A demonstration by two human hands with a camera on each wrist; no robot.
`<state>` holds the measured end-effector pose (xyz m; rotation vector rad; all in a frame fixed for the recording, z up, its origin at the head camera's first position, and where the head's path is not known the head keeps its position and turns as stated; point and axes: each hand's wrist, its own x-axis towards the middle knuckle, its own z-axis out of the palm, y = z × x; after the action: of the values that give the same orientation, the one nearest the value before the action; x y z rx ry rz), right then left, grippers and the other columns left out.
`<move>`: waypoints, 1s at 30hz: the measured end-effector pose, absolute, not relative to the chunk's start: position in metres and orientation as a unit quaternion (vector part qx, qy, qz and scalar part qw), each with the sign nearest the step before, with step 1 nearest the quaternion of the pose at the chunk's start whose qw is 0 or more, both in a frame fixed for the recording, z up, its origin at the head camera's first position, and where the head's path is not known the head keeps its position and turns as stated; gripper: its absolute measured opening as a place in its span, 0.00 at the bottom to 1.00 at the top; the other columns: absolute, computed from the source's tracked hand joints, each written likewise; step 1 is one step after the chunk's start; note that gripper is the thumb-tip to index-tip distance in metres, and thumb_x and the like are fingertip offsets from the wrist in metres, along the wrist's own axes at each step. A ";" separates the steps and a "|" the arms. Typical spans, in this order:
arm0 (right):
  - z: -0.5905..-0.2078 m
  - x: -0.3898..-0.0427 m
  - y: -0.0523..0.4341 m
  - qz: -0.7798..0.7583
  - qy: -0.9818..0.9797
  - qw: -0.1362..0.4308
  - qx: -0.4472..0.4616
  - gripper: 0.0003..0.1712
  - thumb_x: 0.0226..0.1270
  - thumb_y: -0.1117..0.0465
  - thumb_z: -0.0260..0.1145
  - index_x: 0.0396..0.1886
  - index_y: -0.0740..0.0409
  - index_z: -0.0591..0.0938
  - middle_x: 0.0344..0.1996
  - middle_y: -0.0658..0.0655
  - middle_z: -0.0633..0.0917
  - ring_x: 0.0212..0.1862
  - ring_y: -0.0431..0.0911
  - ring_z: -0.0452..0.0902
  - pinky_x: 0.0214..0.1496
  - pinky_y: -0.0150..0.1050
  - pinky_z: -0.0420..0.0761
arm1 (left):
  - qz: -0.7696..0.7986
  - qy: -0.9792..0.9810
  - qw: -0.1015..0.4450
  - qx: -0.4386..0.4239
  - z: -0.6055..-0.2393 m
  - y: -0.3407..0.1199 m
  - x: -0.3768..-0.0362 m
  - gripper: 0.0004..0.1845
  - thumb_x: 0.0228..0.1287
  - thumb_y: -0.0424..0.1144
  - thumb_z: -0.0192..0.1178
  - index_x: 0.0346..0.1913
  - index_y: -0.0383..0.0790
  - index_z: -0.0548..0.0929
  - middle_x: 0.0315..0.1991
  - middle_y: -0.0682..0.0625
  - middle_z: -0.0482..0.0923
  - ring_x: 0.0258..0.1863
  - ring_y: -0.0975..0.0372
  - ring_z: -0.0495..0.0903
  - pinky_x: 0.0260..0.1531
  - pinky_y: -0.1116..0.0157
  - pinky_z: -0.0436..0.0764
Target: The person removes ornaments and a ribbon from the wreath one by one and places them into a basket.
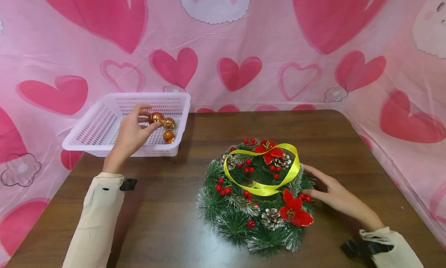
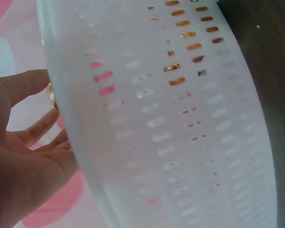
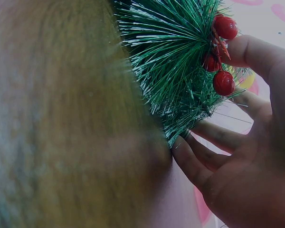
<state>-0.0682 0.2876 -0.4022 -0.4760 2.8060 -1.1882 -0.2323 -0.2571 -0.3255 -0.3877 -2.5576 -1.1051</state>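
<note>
Over the white plastic basket (image 1: 80, 146), my left hand (image 1: 133, 129) pinches a shiny gold bauble (image 1: 158, 117) between thumb and fingers. More gold baubles (image 1: 168, 135) are at the basket's right end, close to that hand. In the left wrist view the basket wall hides most of the held bauble. A green wreath (image 1: 233, 221) lies on the table, with red flowers (image 1: 295, 210), red berries (image 3: 223, 83), pinecones (image 1: 272, 218) and a yellow ribbon loop (image 1: 294, 169). My right hand (image 1: 336, 196) grips the wreath's right edge, its thumb beside the berries and its fingers along the outer needles.
Brown wooden table (image 1: 163, 221) carries both the basket, at the back left, and the wreath, right of the middle. A pink cloth with hearts (image 1: 240, 72) hangs behind the table and along its sides.
</note>
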 end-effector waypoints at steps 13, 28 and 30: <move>-0.402 -0.068 0.288 -0.381 0.912 0.035 -0.151 0.39 0.69 0.58 0.67 0.76 0.42 0.63 0.68 0.54 0.72 0.63 0.26 0.65 0.63 0.46 0.73 | -0.352 -0.911 0.168 -0.135 -0.340 -0.276 -0.245 0.21 0.60 0.32 0.69 0.56 0.30 0.81 0.50 0.33 0.78 0.48 0.39 0.82 0.52 0.43 0.77; -0.402 -0.068 0.288 -0.372 0.916 0.032 -0.149 0.39 0.68 0.57 0.68 0.76 0.40 0.63 0.68 0.46 0.71 0.64 0.27 0.64 0.62 0.46 0.72 | -0.343 -0.925 0.129 -0.098 -0.345 -0.282 -0.247 0.22 0.63 0.35 0.68 0.57 0.31 0.78 0.49 0.33 0.81 0.48 0.43 0.81 0.43 0.51 0.76; -0.401 -0.068 0.287 -0.375 0.914 0.036 -0.147 0.39 0.69 0.57 0.68 0.76 0.40 0.63 0.68 0.51 0.71 0.65 0.28 0.63 0.62 0.58 0.71 | -0.339 -0.927 0.128 -0.096 -0.345 -0.282 -0.246 0.22 0.63 0.35 0.68 0.57 0.31 0.78 0.49 0.32 0.81 0.48 0.43 0.81 0.43 0.50 0.76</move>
<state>-0.0682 0.2873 -0.4011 -0.4524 2.8082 -1.1531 -0.2457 -0.2824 -0.3449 -0.2793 -2.6969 -0.9846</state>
